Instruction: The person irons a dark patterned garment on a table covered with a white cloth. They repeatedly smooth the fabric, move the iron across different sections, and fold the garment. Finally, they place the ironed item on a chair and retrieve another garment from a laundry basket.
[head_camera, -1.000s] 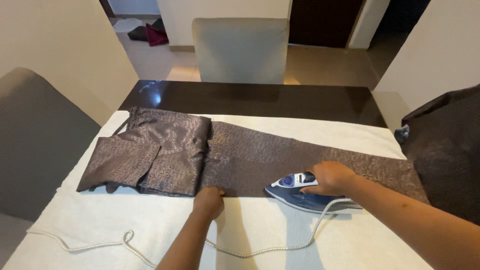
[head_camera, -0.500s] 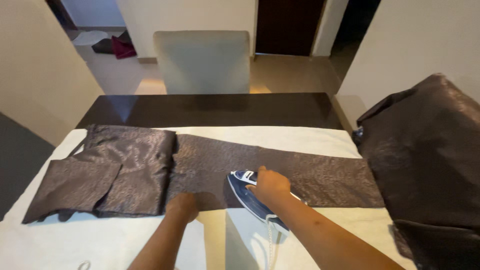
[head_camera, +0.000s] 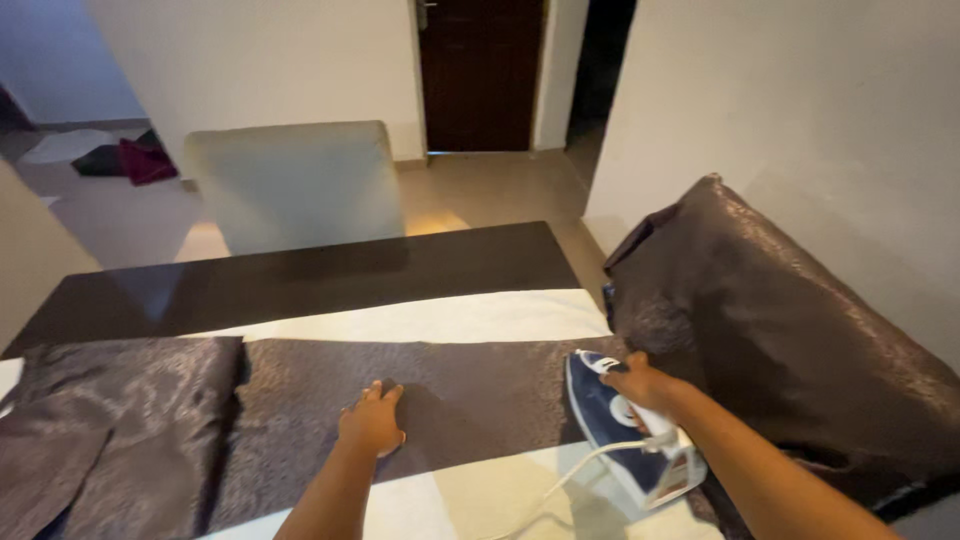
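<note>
A long strip of dark patterned fabric (head_camera: 470, 390) lies flat across a white padded cloth (head_camera: 420, 320) on a dark table (head_camera: 300, 280). My left hand (head_camera: 372, 420) presses flat on the strip, fingers spread. My right hand (head_camera: 640, 385) grips the handle of a blue and white steam iron (head_camera: 610, 425), which sits at the strip's right end, its nose pointing away from me. The iron's white cord (head_camera: 580, 465) trails toward me. At the left the same fabric is folded into a shinier stack (head_camera: 110, 430).
A large heap of the same dark fabric (head_camera: 780, 330) is draped over something at the table's right side. A pale upholstered chair (head_camera: 295, 185) stands at the far side. Beyond it are a tiled floor, a dark door (head_camera: 480, 70) and white walls.
The iron has slid right along the strip to its right end. My left hand moved up from the near edge onto the fabric and opened flat. The view shifted right.
</note>
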